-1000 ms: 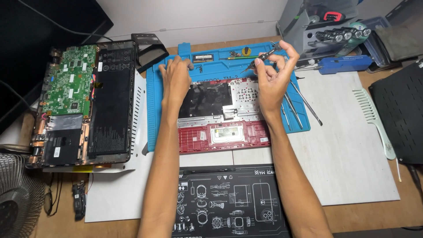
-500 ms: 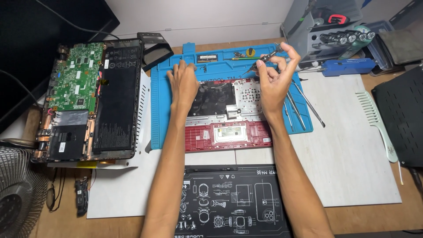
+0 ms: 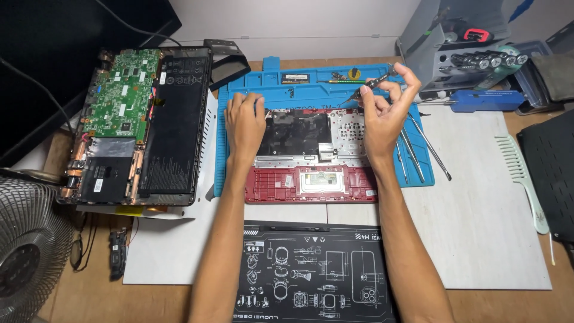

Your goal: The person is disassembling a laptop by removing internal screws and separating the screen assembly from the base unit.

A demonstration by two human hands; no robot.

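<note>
A red laptop palmrest [image 3: 311,182] lies face down on a blue repair mat [image 3: 311,84], its keyboard back exposed. My left hand [image 3: 244,122] presses flat on the palmrest's upper left corner. My right hand [image 3: 385,110] hovers over the upper right corner, pinching a slim dark screwdriver [image 3: 373,84] whose tip points down and left toward the mat's tray. Small parts lie in the mat's top compartments.
An opened laptop base with green board and black battery [image 3: 143,125] lies at left. Metal tweezers and picks [image 3: 418,149] rest on the mat's right side. A black printed mat [image 3: 317,272], white sheet, green comb [image 3: 523,173], fan [image 3: 27,251] and blue tool [image 3: 484,100] surround.
My right hand has lifted slightly and tilted the screwdriver. My left hand stays pressed on the palmrest's corner. The view has shifted a little.
</note>
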